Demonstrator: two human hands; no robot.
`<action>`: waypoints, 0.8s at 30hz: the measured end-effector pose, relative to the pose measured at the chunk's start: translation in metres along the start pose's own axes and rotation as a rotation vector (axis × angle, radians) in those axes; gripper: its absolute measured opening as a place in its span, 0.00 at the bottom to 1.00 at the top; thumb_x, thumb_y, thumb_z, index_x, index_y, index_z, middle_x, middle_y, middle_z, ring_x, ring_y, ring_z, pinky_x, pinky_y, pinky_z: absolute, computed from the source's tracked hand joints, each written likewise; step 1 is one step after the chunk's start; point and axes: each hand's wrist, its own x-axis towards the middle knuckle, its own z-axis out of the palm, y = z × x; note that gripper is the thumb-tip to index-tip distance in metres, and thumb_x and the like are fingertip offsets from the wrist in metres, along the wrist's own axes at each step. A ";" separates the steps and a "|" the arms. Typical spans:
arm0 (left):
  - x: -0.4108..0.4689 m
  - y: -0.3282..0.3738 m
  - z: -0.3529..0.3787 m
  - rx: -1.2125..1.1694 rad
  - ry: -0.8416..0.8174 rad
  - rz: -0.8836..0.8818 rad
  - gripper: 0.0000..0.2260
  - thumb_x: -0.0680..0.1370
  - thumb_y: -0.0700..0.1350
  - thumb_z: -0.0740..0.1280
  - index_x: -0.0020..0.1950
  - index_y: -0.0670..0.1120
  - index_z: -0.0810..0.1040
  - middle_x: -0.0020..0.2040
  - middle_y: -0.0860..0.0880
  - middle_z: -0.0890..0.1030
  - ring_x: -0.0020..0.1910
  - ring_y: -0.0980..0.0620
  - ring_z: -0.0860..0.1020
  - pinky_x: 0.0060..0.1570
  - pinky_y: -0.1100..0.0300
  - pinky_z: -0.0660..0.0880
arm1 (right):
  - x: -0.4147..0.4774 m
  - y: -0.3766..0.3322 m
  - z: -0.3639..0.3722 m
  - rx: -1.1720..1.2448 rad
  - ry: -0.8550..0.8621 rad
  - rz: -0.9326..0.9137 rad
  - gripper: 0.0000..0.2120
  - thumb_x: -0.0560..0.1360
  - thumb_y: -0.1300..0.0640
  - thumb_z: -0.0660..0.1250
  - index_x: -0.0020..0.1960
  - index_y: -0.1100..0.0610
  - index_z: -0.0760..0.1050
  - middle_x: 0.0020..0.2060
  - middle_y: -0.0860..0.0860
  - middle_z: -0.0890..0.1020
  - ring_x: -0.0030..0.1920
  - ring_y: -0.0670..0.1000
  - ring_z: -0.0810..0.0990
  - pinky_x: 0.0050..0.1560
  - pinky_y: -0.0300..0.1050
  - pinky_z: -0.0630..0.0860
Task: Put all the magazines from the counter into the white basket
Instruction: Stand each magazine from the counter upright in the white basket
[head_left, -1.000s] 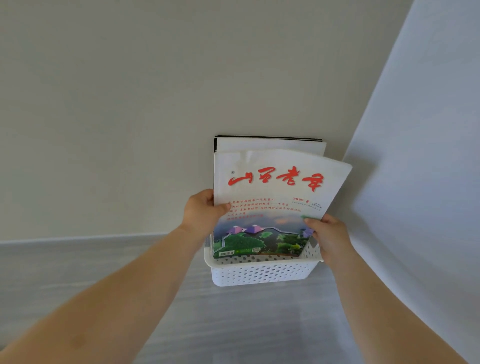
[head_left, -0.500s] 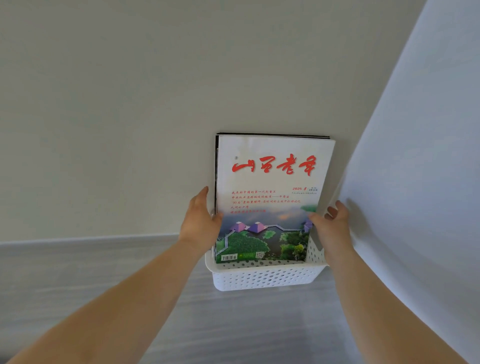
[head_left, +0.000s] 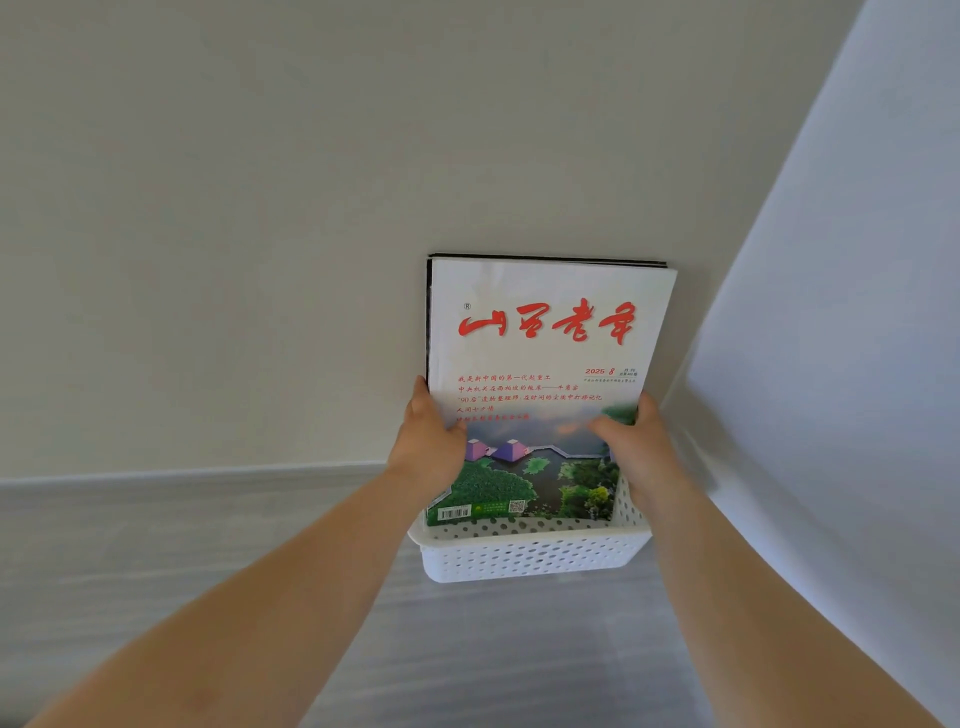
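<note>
The magazine (head_left: 550, 332) is pinched at both side edges by the left grip (head_left: 428, 441) and the blurred right grip (head_left: 631, 441). Its foot is set in the white basket (head_left: 530, 558) below them. If released unevenly, it could be tipped forward off the stack (head_left: 545, 258) behind, or the basket shoved along the tabletop (head_left: 467, 649).

Magazines (head_left: 550, 332) standing upright in white perforated basket (head_left: 535, 558), red-titled white cover in front, black-edged one behind.

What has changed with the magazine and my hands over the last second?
The front magazine, tilted and bowed a second ago, now stands straight in the white basket, flush against the magazines behind. The left hand and right hand loosened midway and now pinch its side edges again. The basket stayed put.
</note>
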 end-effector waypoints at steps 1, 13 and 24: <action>0.000 0.000 -0.001 -0.001 -0.005 0.007 0.22 0.74 0.30 0.58 0.66 0.45 0.61 0.64 0.42 0.71 0.62 0.43 0.71 0.60 0.46 0.74 | 0.000 0.001 -0.001 -0.022 -0.006 -0.008 0.27 0.71 0.66 0.62 0.67 0.54 0.61 0.54 0.50 0.73 0.55 0.52 0.70 0.55 0.49 0.69; -0.076 -0.040 -0.082 0.143 0.046 -0.012 0.13 0.76 0.36 0.61 0.59 0.42 0.75 0.58 0.44 0.78 0.56 0.50 0.75 0.47 0.71 0.66 | -0.103 -0.003 0.031 -0.171 0.155 -0.212 0.17 0.69 0.68 0.63 0.56 0.57 0.70 0.51 0.56 0.75 0.43 0.48 0.74 0.38 0.40 0.70; -0.256 -0.153 -0.241 0.214 0.179 -0.235 0.12 0.73 0.36 0.65 0.39 0.54 0.76 0.43 0.47 0.80 0.45 0.47 0.77 0.48 0.59 0.69 | -0.298 0.078 0.135 -0.635 -0.359 -0.171 0.21 0.73 0.59 0.63 0.66 0.54 0.66 0.71 0.50 0.64 0.71 0.48 0.60 0.68 0.34 0.53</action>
